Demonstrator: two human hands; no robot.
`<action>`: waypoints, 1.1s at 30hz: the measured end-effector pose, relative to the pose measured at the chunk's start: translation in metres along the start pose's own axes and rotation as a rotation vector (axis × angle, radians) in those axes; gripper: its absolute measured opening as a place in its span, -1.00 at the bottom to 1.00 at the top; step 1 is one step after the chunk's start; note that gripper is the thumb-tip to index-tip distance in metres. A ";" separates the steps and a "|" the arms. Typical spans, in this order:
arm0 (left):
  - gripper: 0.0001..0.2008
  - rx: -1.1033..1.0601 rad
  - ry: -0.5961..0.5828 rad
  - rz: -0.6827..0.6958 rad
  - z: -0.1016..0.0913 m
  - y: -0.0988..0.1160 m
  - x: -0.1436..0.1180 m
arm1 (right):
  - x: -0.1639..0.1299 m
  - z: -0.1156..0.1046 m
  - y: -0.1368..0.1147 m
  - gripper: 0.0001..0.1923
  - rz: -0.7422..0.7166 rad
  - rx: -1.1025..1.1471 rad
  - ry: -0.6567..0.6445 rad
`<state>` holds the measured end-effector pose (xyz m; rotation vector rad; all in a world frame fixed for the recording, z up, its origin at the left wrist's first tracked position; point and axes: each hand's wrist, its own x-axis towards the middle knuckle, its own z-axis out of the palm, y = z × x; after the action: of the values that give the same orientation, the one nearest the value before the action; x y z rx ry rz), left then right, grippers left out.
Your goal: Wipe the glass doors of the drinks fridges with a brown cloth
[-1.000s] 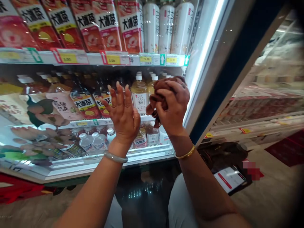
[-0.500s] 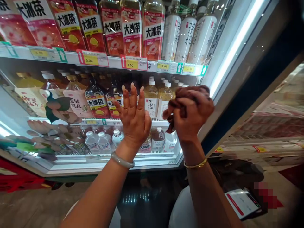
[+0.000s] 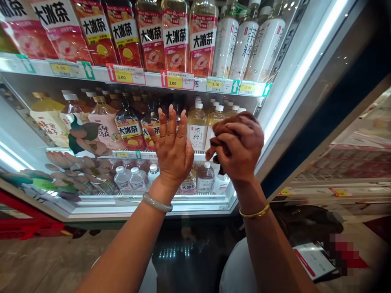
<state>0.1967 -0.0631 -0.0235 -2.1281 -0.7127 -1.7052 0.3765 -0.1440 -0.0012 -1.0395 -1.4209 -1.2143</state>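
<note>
My left hand [image 3: 173, 152] is raised with its fingers spread, at the glass door of a lit drinks cooler; whether the palm touches the glass I cannot tell. A grey bangle [image 3: 157, 203] circles that wrist. Bunched in my right hand [image 3: 242, 148] is a dark brown cloth [image 3: 218, 148], held up at the right part of the glass. The right wrist carries a gold bangle [image 3: 255, 212]. Behind the hands stand a white-labelled tea bottle [image 3: 197, 128] and dark iced tea bottles [image 3: 130, 130].
Large red-labelled bottles [image 3: 175, 36] fill the upper shelf above a price-tag strip [image 3: 122, 76]. Flower decals [image 3: 88, 140] cover the glass at lower left. The dark door frame [image 3: 305, 118] slants along the right. Something red [image 3: 27, 221] stands at far left, and a screen-like panel [image 3: 314, 260] shows at lower right.
My right hand and the cloth have moved left across the glass, nearer my left hand. The left hand keeps almost the same pose, while the view has shifted slightly.
</note>
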 end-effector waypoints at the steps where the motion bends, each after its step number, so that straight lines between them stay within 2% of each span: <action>1: -0.27 -0.005 -0.011 -0.007 0.000 0.001 -0.001 | 0.000 -0.003 0.007 -0.91 0.040 -0.025 0.040; 3: -0.26 -0.014 -0.033 -0.019 0.000 0.004 -0.002 | 0.003 -0.005 0.015 -0.87 0.141 -0.080 0.114; 6: -0.25 -0.015 -0.065 -0.021 0.002 0.005 -0.005 | 0.006 0.000 0.003 -0.80 0.205 -0.100 0.134; 10: -0.27 0.005 -0.070 -0.014 0.004 0.002 -0.007 | 0.002 0.015 -0.031 -0.79 0.001 -0.004 -0.003; 12: -0.29 0.001 -0.073 -0.012 0.004 0.000 -0.007 | -0.004 0.018 -0.036 -0.81 -0.065 0.003 -0.025; 15: -0.29 -0.007 -0.090 -0.023 0.002 0.000 -0.007 | -0.010 0.011 -0.018 -0.84 -0.052 -0.017 0.009; 19: -0.23 0.008 -0.087 -0.019 0.000 0.004 -0.007 | -0.004 -0.003 0.021 -0.79 0.179 -0.091 0.127; 21: -0.20 0.021 -0.073 -0.004 0.000 0.005 -0.007 | 0.002 -0.003 0.026 -0.68 0.249 -0.128 0.176; 24: -0.21 0.030 -0.071 0.009 0.001 0.004 -0.008 | 0.005 0.007 0.004 -0.59 0.158 -0.102 0.156; 27: -0.23 0.024 -0.077 0.006 0.001 0.002 -0.009 | 0.000 0.019 -0.028 -0.70 0.004 -0.025 0.059; 29: -0.24 0.018 -0.076 0.001 0.001 0.001 -0.009 | -0.005 0.021 -0.037 -0.79 -0.058 0.014 0.009; 31: -0.24 0.016 -0.084 -0.002 0.001 0.001 -0.008 | -0.009 0.016 -0.027 -0.83 -0.084 0.022 -0.001; 33: -0.23 0.012 -0.094 -0.008 0.000 0.002 -0.008 | -0.009 0.007 -0.002 -0.81 -0.060 -0.015 0.031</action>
<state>0.1963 -0.0665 -0.0311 -2.2122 -0.7563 -1.6102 0.3753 -0.1374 -0.0110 -0.9907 -1.4300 -1.2809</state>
